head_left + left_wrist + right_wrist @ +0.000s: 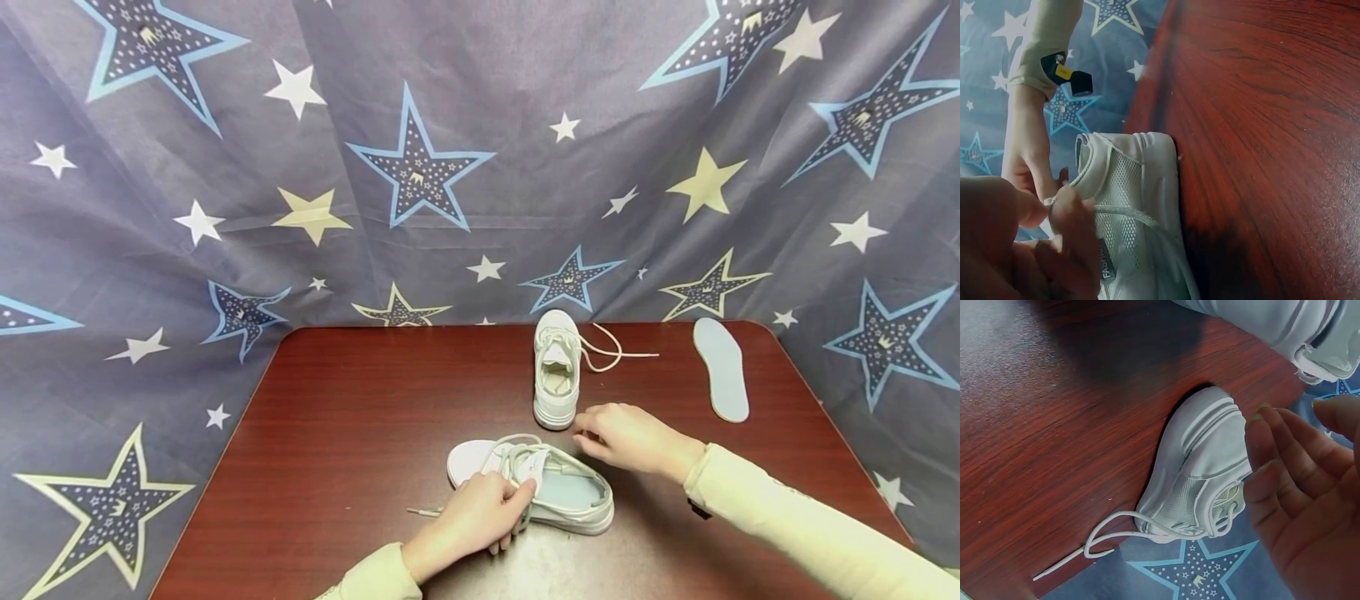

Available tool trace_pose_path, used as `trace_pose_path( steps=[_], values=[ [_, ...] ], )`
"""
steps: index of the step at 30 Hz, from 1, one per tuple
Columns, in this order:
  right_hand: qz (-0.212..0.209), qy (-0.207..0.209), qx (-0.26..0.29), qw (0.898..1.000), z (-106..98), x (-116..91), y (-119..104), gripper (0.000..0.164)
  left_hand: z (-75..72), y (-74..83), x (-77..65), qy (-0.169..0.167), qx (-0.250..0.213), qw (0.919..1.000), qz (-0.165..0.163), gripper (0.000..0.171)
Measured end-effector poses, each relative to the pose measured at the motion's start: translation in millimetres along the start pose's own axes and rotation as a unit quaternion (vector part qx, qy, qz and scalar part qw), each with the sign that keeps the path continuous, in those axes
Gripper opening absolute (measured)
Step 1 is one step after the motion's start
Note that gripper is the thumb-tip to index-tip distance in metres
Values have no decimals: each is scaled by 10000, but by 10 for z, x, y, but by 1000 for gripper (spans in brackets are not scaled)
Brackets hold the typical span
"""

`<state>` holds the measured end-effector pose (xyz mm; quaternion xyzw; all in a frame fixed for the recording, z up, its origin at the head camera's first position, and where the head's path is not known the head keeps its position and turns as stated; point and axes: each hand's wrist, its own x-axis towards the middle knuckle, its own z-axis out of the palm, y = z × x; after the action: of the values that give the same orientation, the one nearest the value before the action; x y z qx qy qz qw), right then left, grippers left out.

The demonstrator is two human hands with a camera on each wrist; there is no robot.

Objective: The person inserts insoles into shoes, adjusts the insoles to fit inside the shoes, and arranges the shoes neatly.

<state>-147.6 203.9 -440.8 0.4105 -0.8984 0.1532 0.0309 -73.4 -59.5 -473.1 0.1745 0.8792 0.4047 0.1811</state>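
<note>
A white lace-up shoe (573, 521) lies sideways near the front of the table, its toe to the left and a pale blue insole (570, 492) inside. My left hand (480, 512) pinches it at the tongue, thumb and fingers together by the laces (1141, 215); the exact grip is partly hidden. Behind it, a second white shoe (556, 408) stands with its toe toward the curtain. My right hand (626, 437) hovers by that shoe's heel, its fingers loosely bent and holding nothing. In the right wrist view the palm shows beside the second shoe (1204, 444).
A loose pale blue insole (723, 371) lies at the table's back right. The second shoe's lace (618, 357) trails to its right across the reddish-brown table (360, 400). A star-patterned curtain (450, 275) hangs close around the back and sides.
</note>
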Motion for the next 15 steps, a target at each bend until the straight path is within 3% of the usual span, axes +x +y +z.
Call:
trace_pose_path(
  steps=[4,11,15],
  values=[
    [92,-35,-71,9999,2,-27,21,4,43,-40,-26,-152,-288,9995,-59,65],
    [85,14,-193,9998,-5,-47,44,11,121,-32,-38,-14,-846,9961,-231,52],
    [86,41,-240,9997,14,-73,43,19,143,-38,-37,114,-755,9970,-127,46]
  ],
)
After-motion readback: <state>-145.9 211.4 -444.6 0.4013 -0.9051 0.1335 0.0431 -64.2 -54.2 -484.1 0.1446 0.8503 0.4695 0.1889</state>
